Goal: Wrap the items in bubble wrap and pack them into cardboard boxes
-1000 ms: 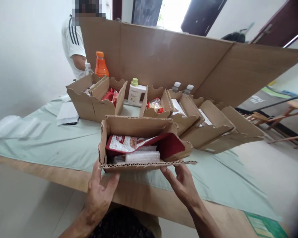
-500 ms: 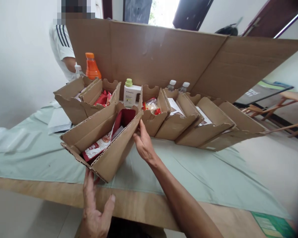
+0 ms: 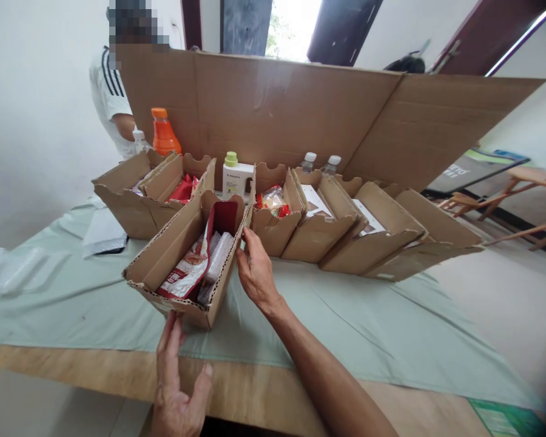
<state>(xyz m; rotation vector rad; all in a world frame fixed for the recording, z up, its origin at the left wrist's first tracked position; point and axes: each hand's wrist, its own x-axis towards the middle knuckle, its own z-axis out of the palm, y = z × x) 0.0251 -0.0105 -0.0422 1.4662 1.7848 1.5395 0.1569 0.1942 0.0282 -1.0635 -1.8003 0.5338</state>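
Note:
A narrow open cardboard box (image 3: 155, 297) stands in front of me, its near end pointing towards me. Inside lie a red-and-white printed pouch (image 3: 188, 267) and a clear plastic-wrapped item (image 3: 219, 255) along the right wall. My right hand (image 3: 257, 270) grips the box's right side near its far end, fingers against the cardboard. Below the near end is my left hand (image 3: 179, 376), its thumb spread wide and its fingertips touching the low front wall. Behind the box is a white bottle with a green cap (image 3: 236, 179).
More cardboard boxes (image 3: 309, 233) form a row behind, holding red packets and white cartons. A tall cardboard panel (image 3: 273, 109) rises behind them. An orange bottle (image 3: 165, 135) and clear bottles stand near it. Plastic sleeves (image 3: 104, 233) lie left on the green cloth (image 3: 323, 321). Another person (image 3: 111, 97) is beyond.
The box has turned and tipped level, so more of its inside shows, including the plastic-wrapped item. Both hands have stayed at it, the right shifting slightly left and down with the box.

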